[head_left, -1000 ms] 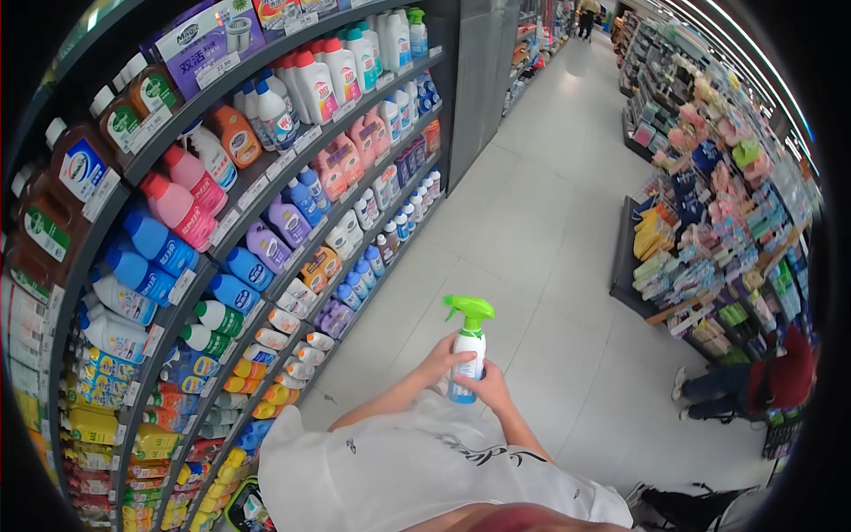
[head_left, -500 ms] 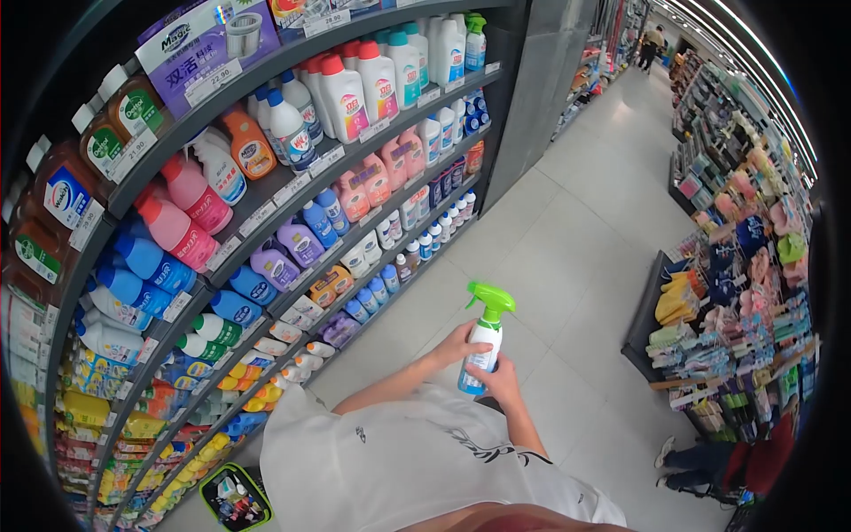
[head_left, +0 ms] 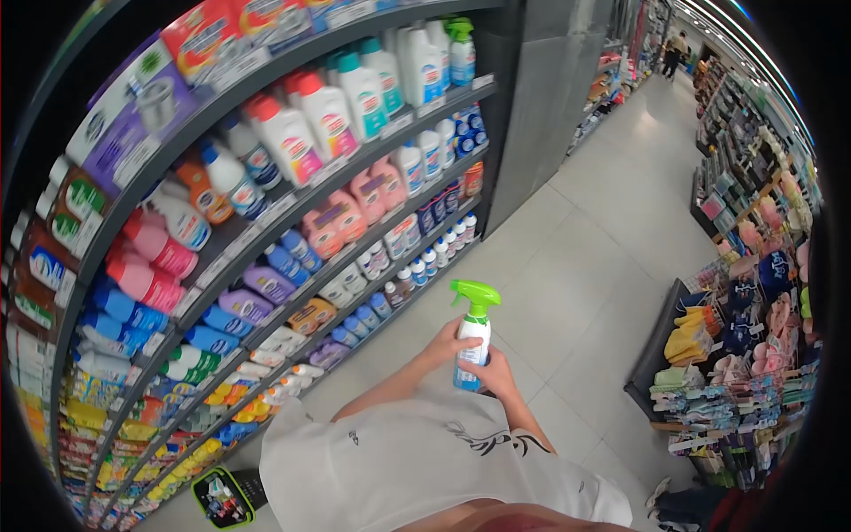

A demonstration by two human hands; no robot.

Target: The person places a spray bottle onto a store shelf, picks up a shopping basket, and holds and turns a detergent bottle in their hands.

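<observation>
A spray bottle (head_left: 471,353) with a bright green trigger head, white upper body and blue lower part stands nearly upright in front of my chest. My left hand (head_left: 440,344) is closed around its left side, just below the neck. Lower down on the right side, my right hand (head_left: 494,372) grips the body, thumb across the front. The label is too small to read. A similar green-topped spray bottle (head_left: 462,55) stands at the right end of an upper shelf on my left.
Curved shelving (head_left: 266,222) full of detergent and cleaner bottles runs along my left. A black basket with a green rim (head_left: 252,507) holds several items on the floor. Racks of hanging goods (head_left: 745,337) line the right. People (head_left: 675,55) stand far down the aisle; another person's legs (head_left: 674,507) show lower right.
My view has turned and shifted, so the shelves appear lower and the right rack further right. The spray bottle stays in both hands, slightly further left in view.
</observation>
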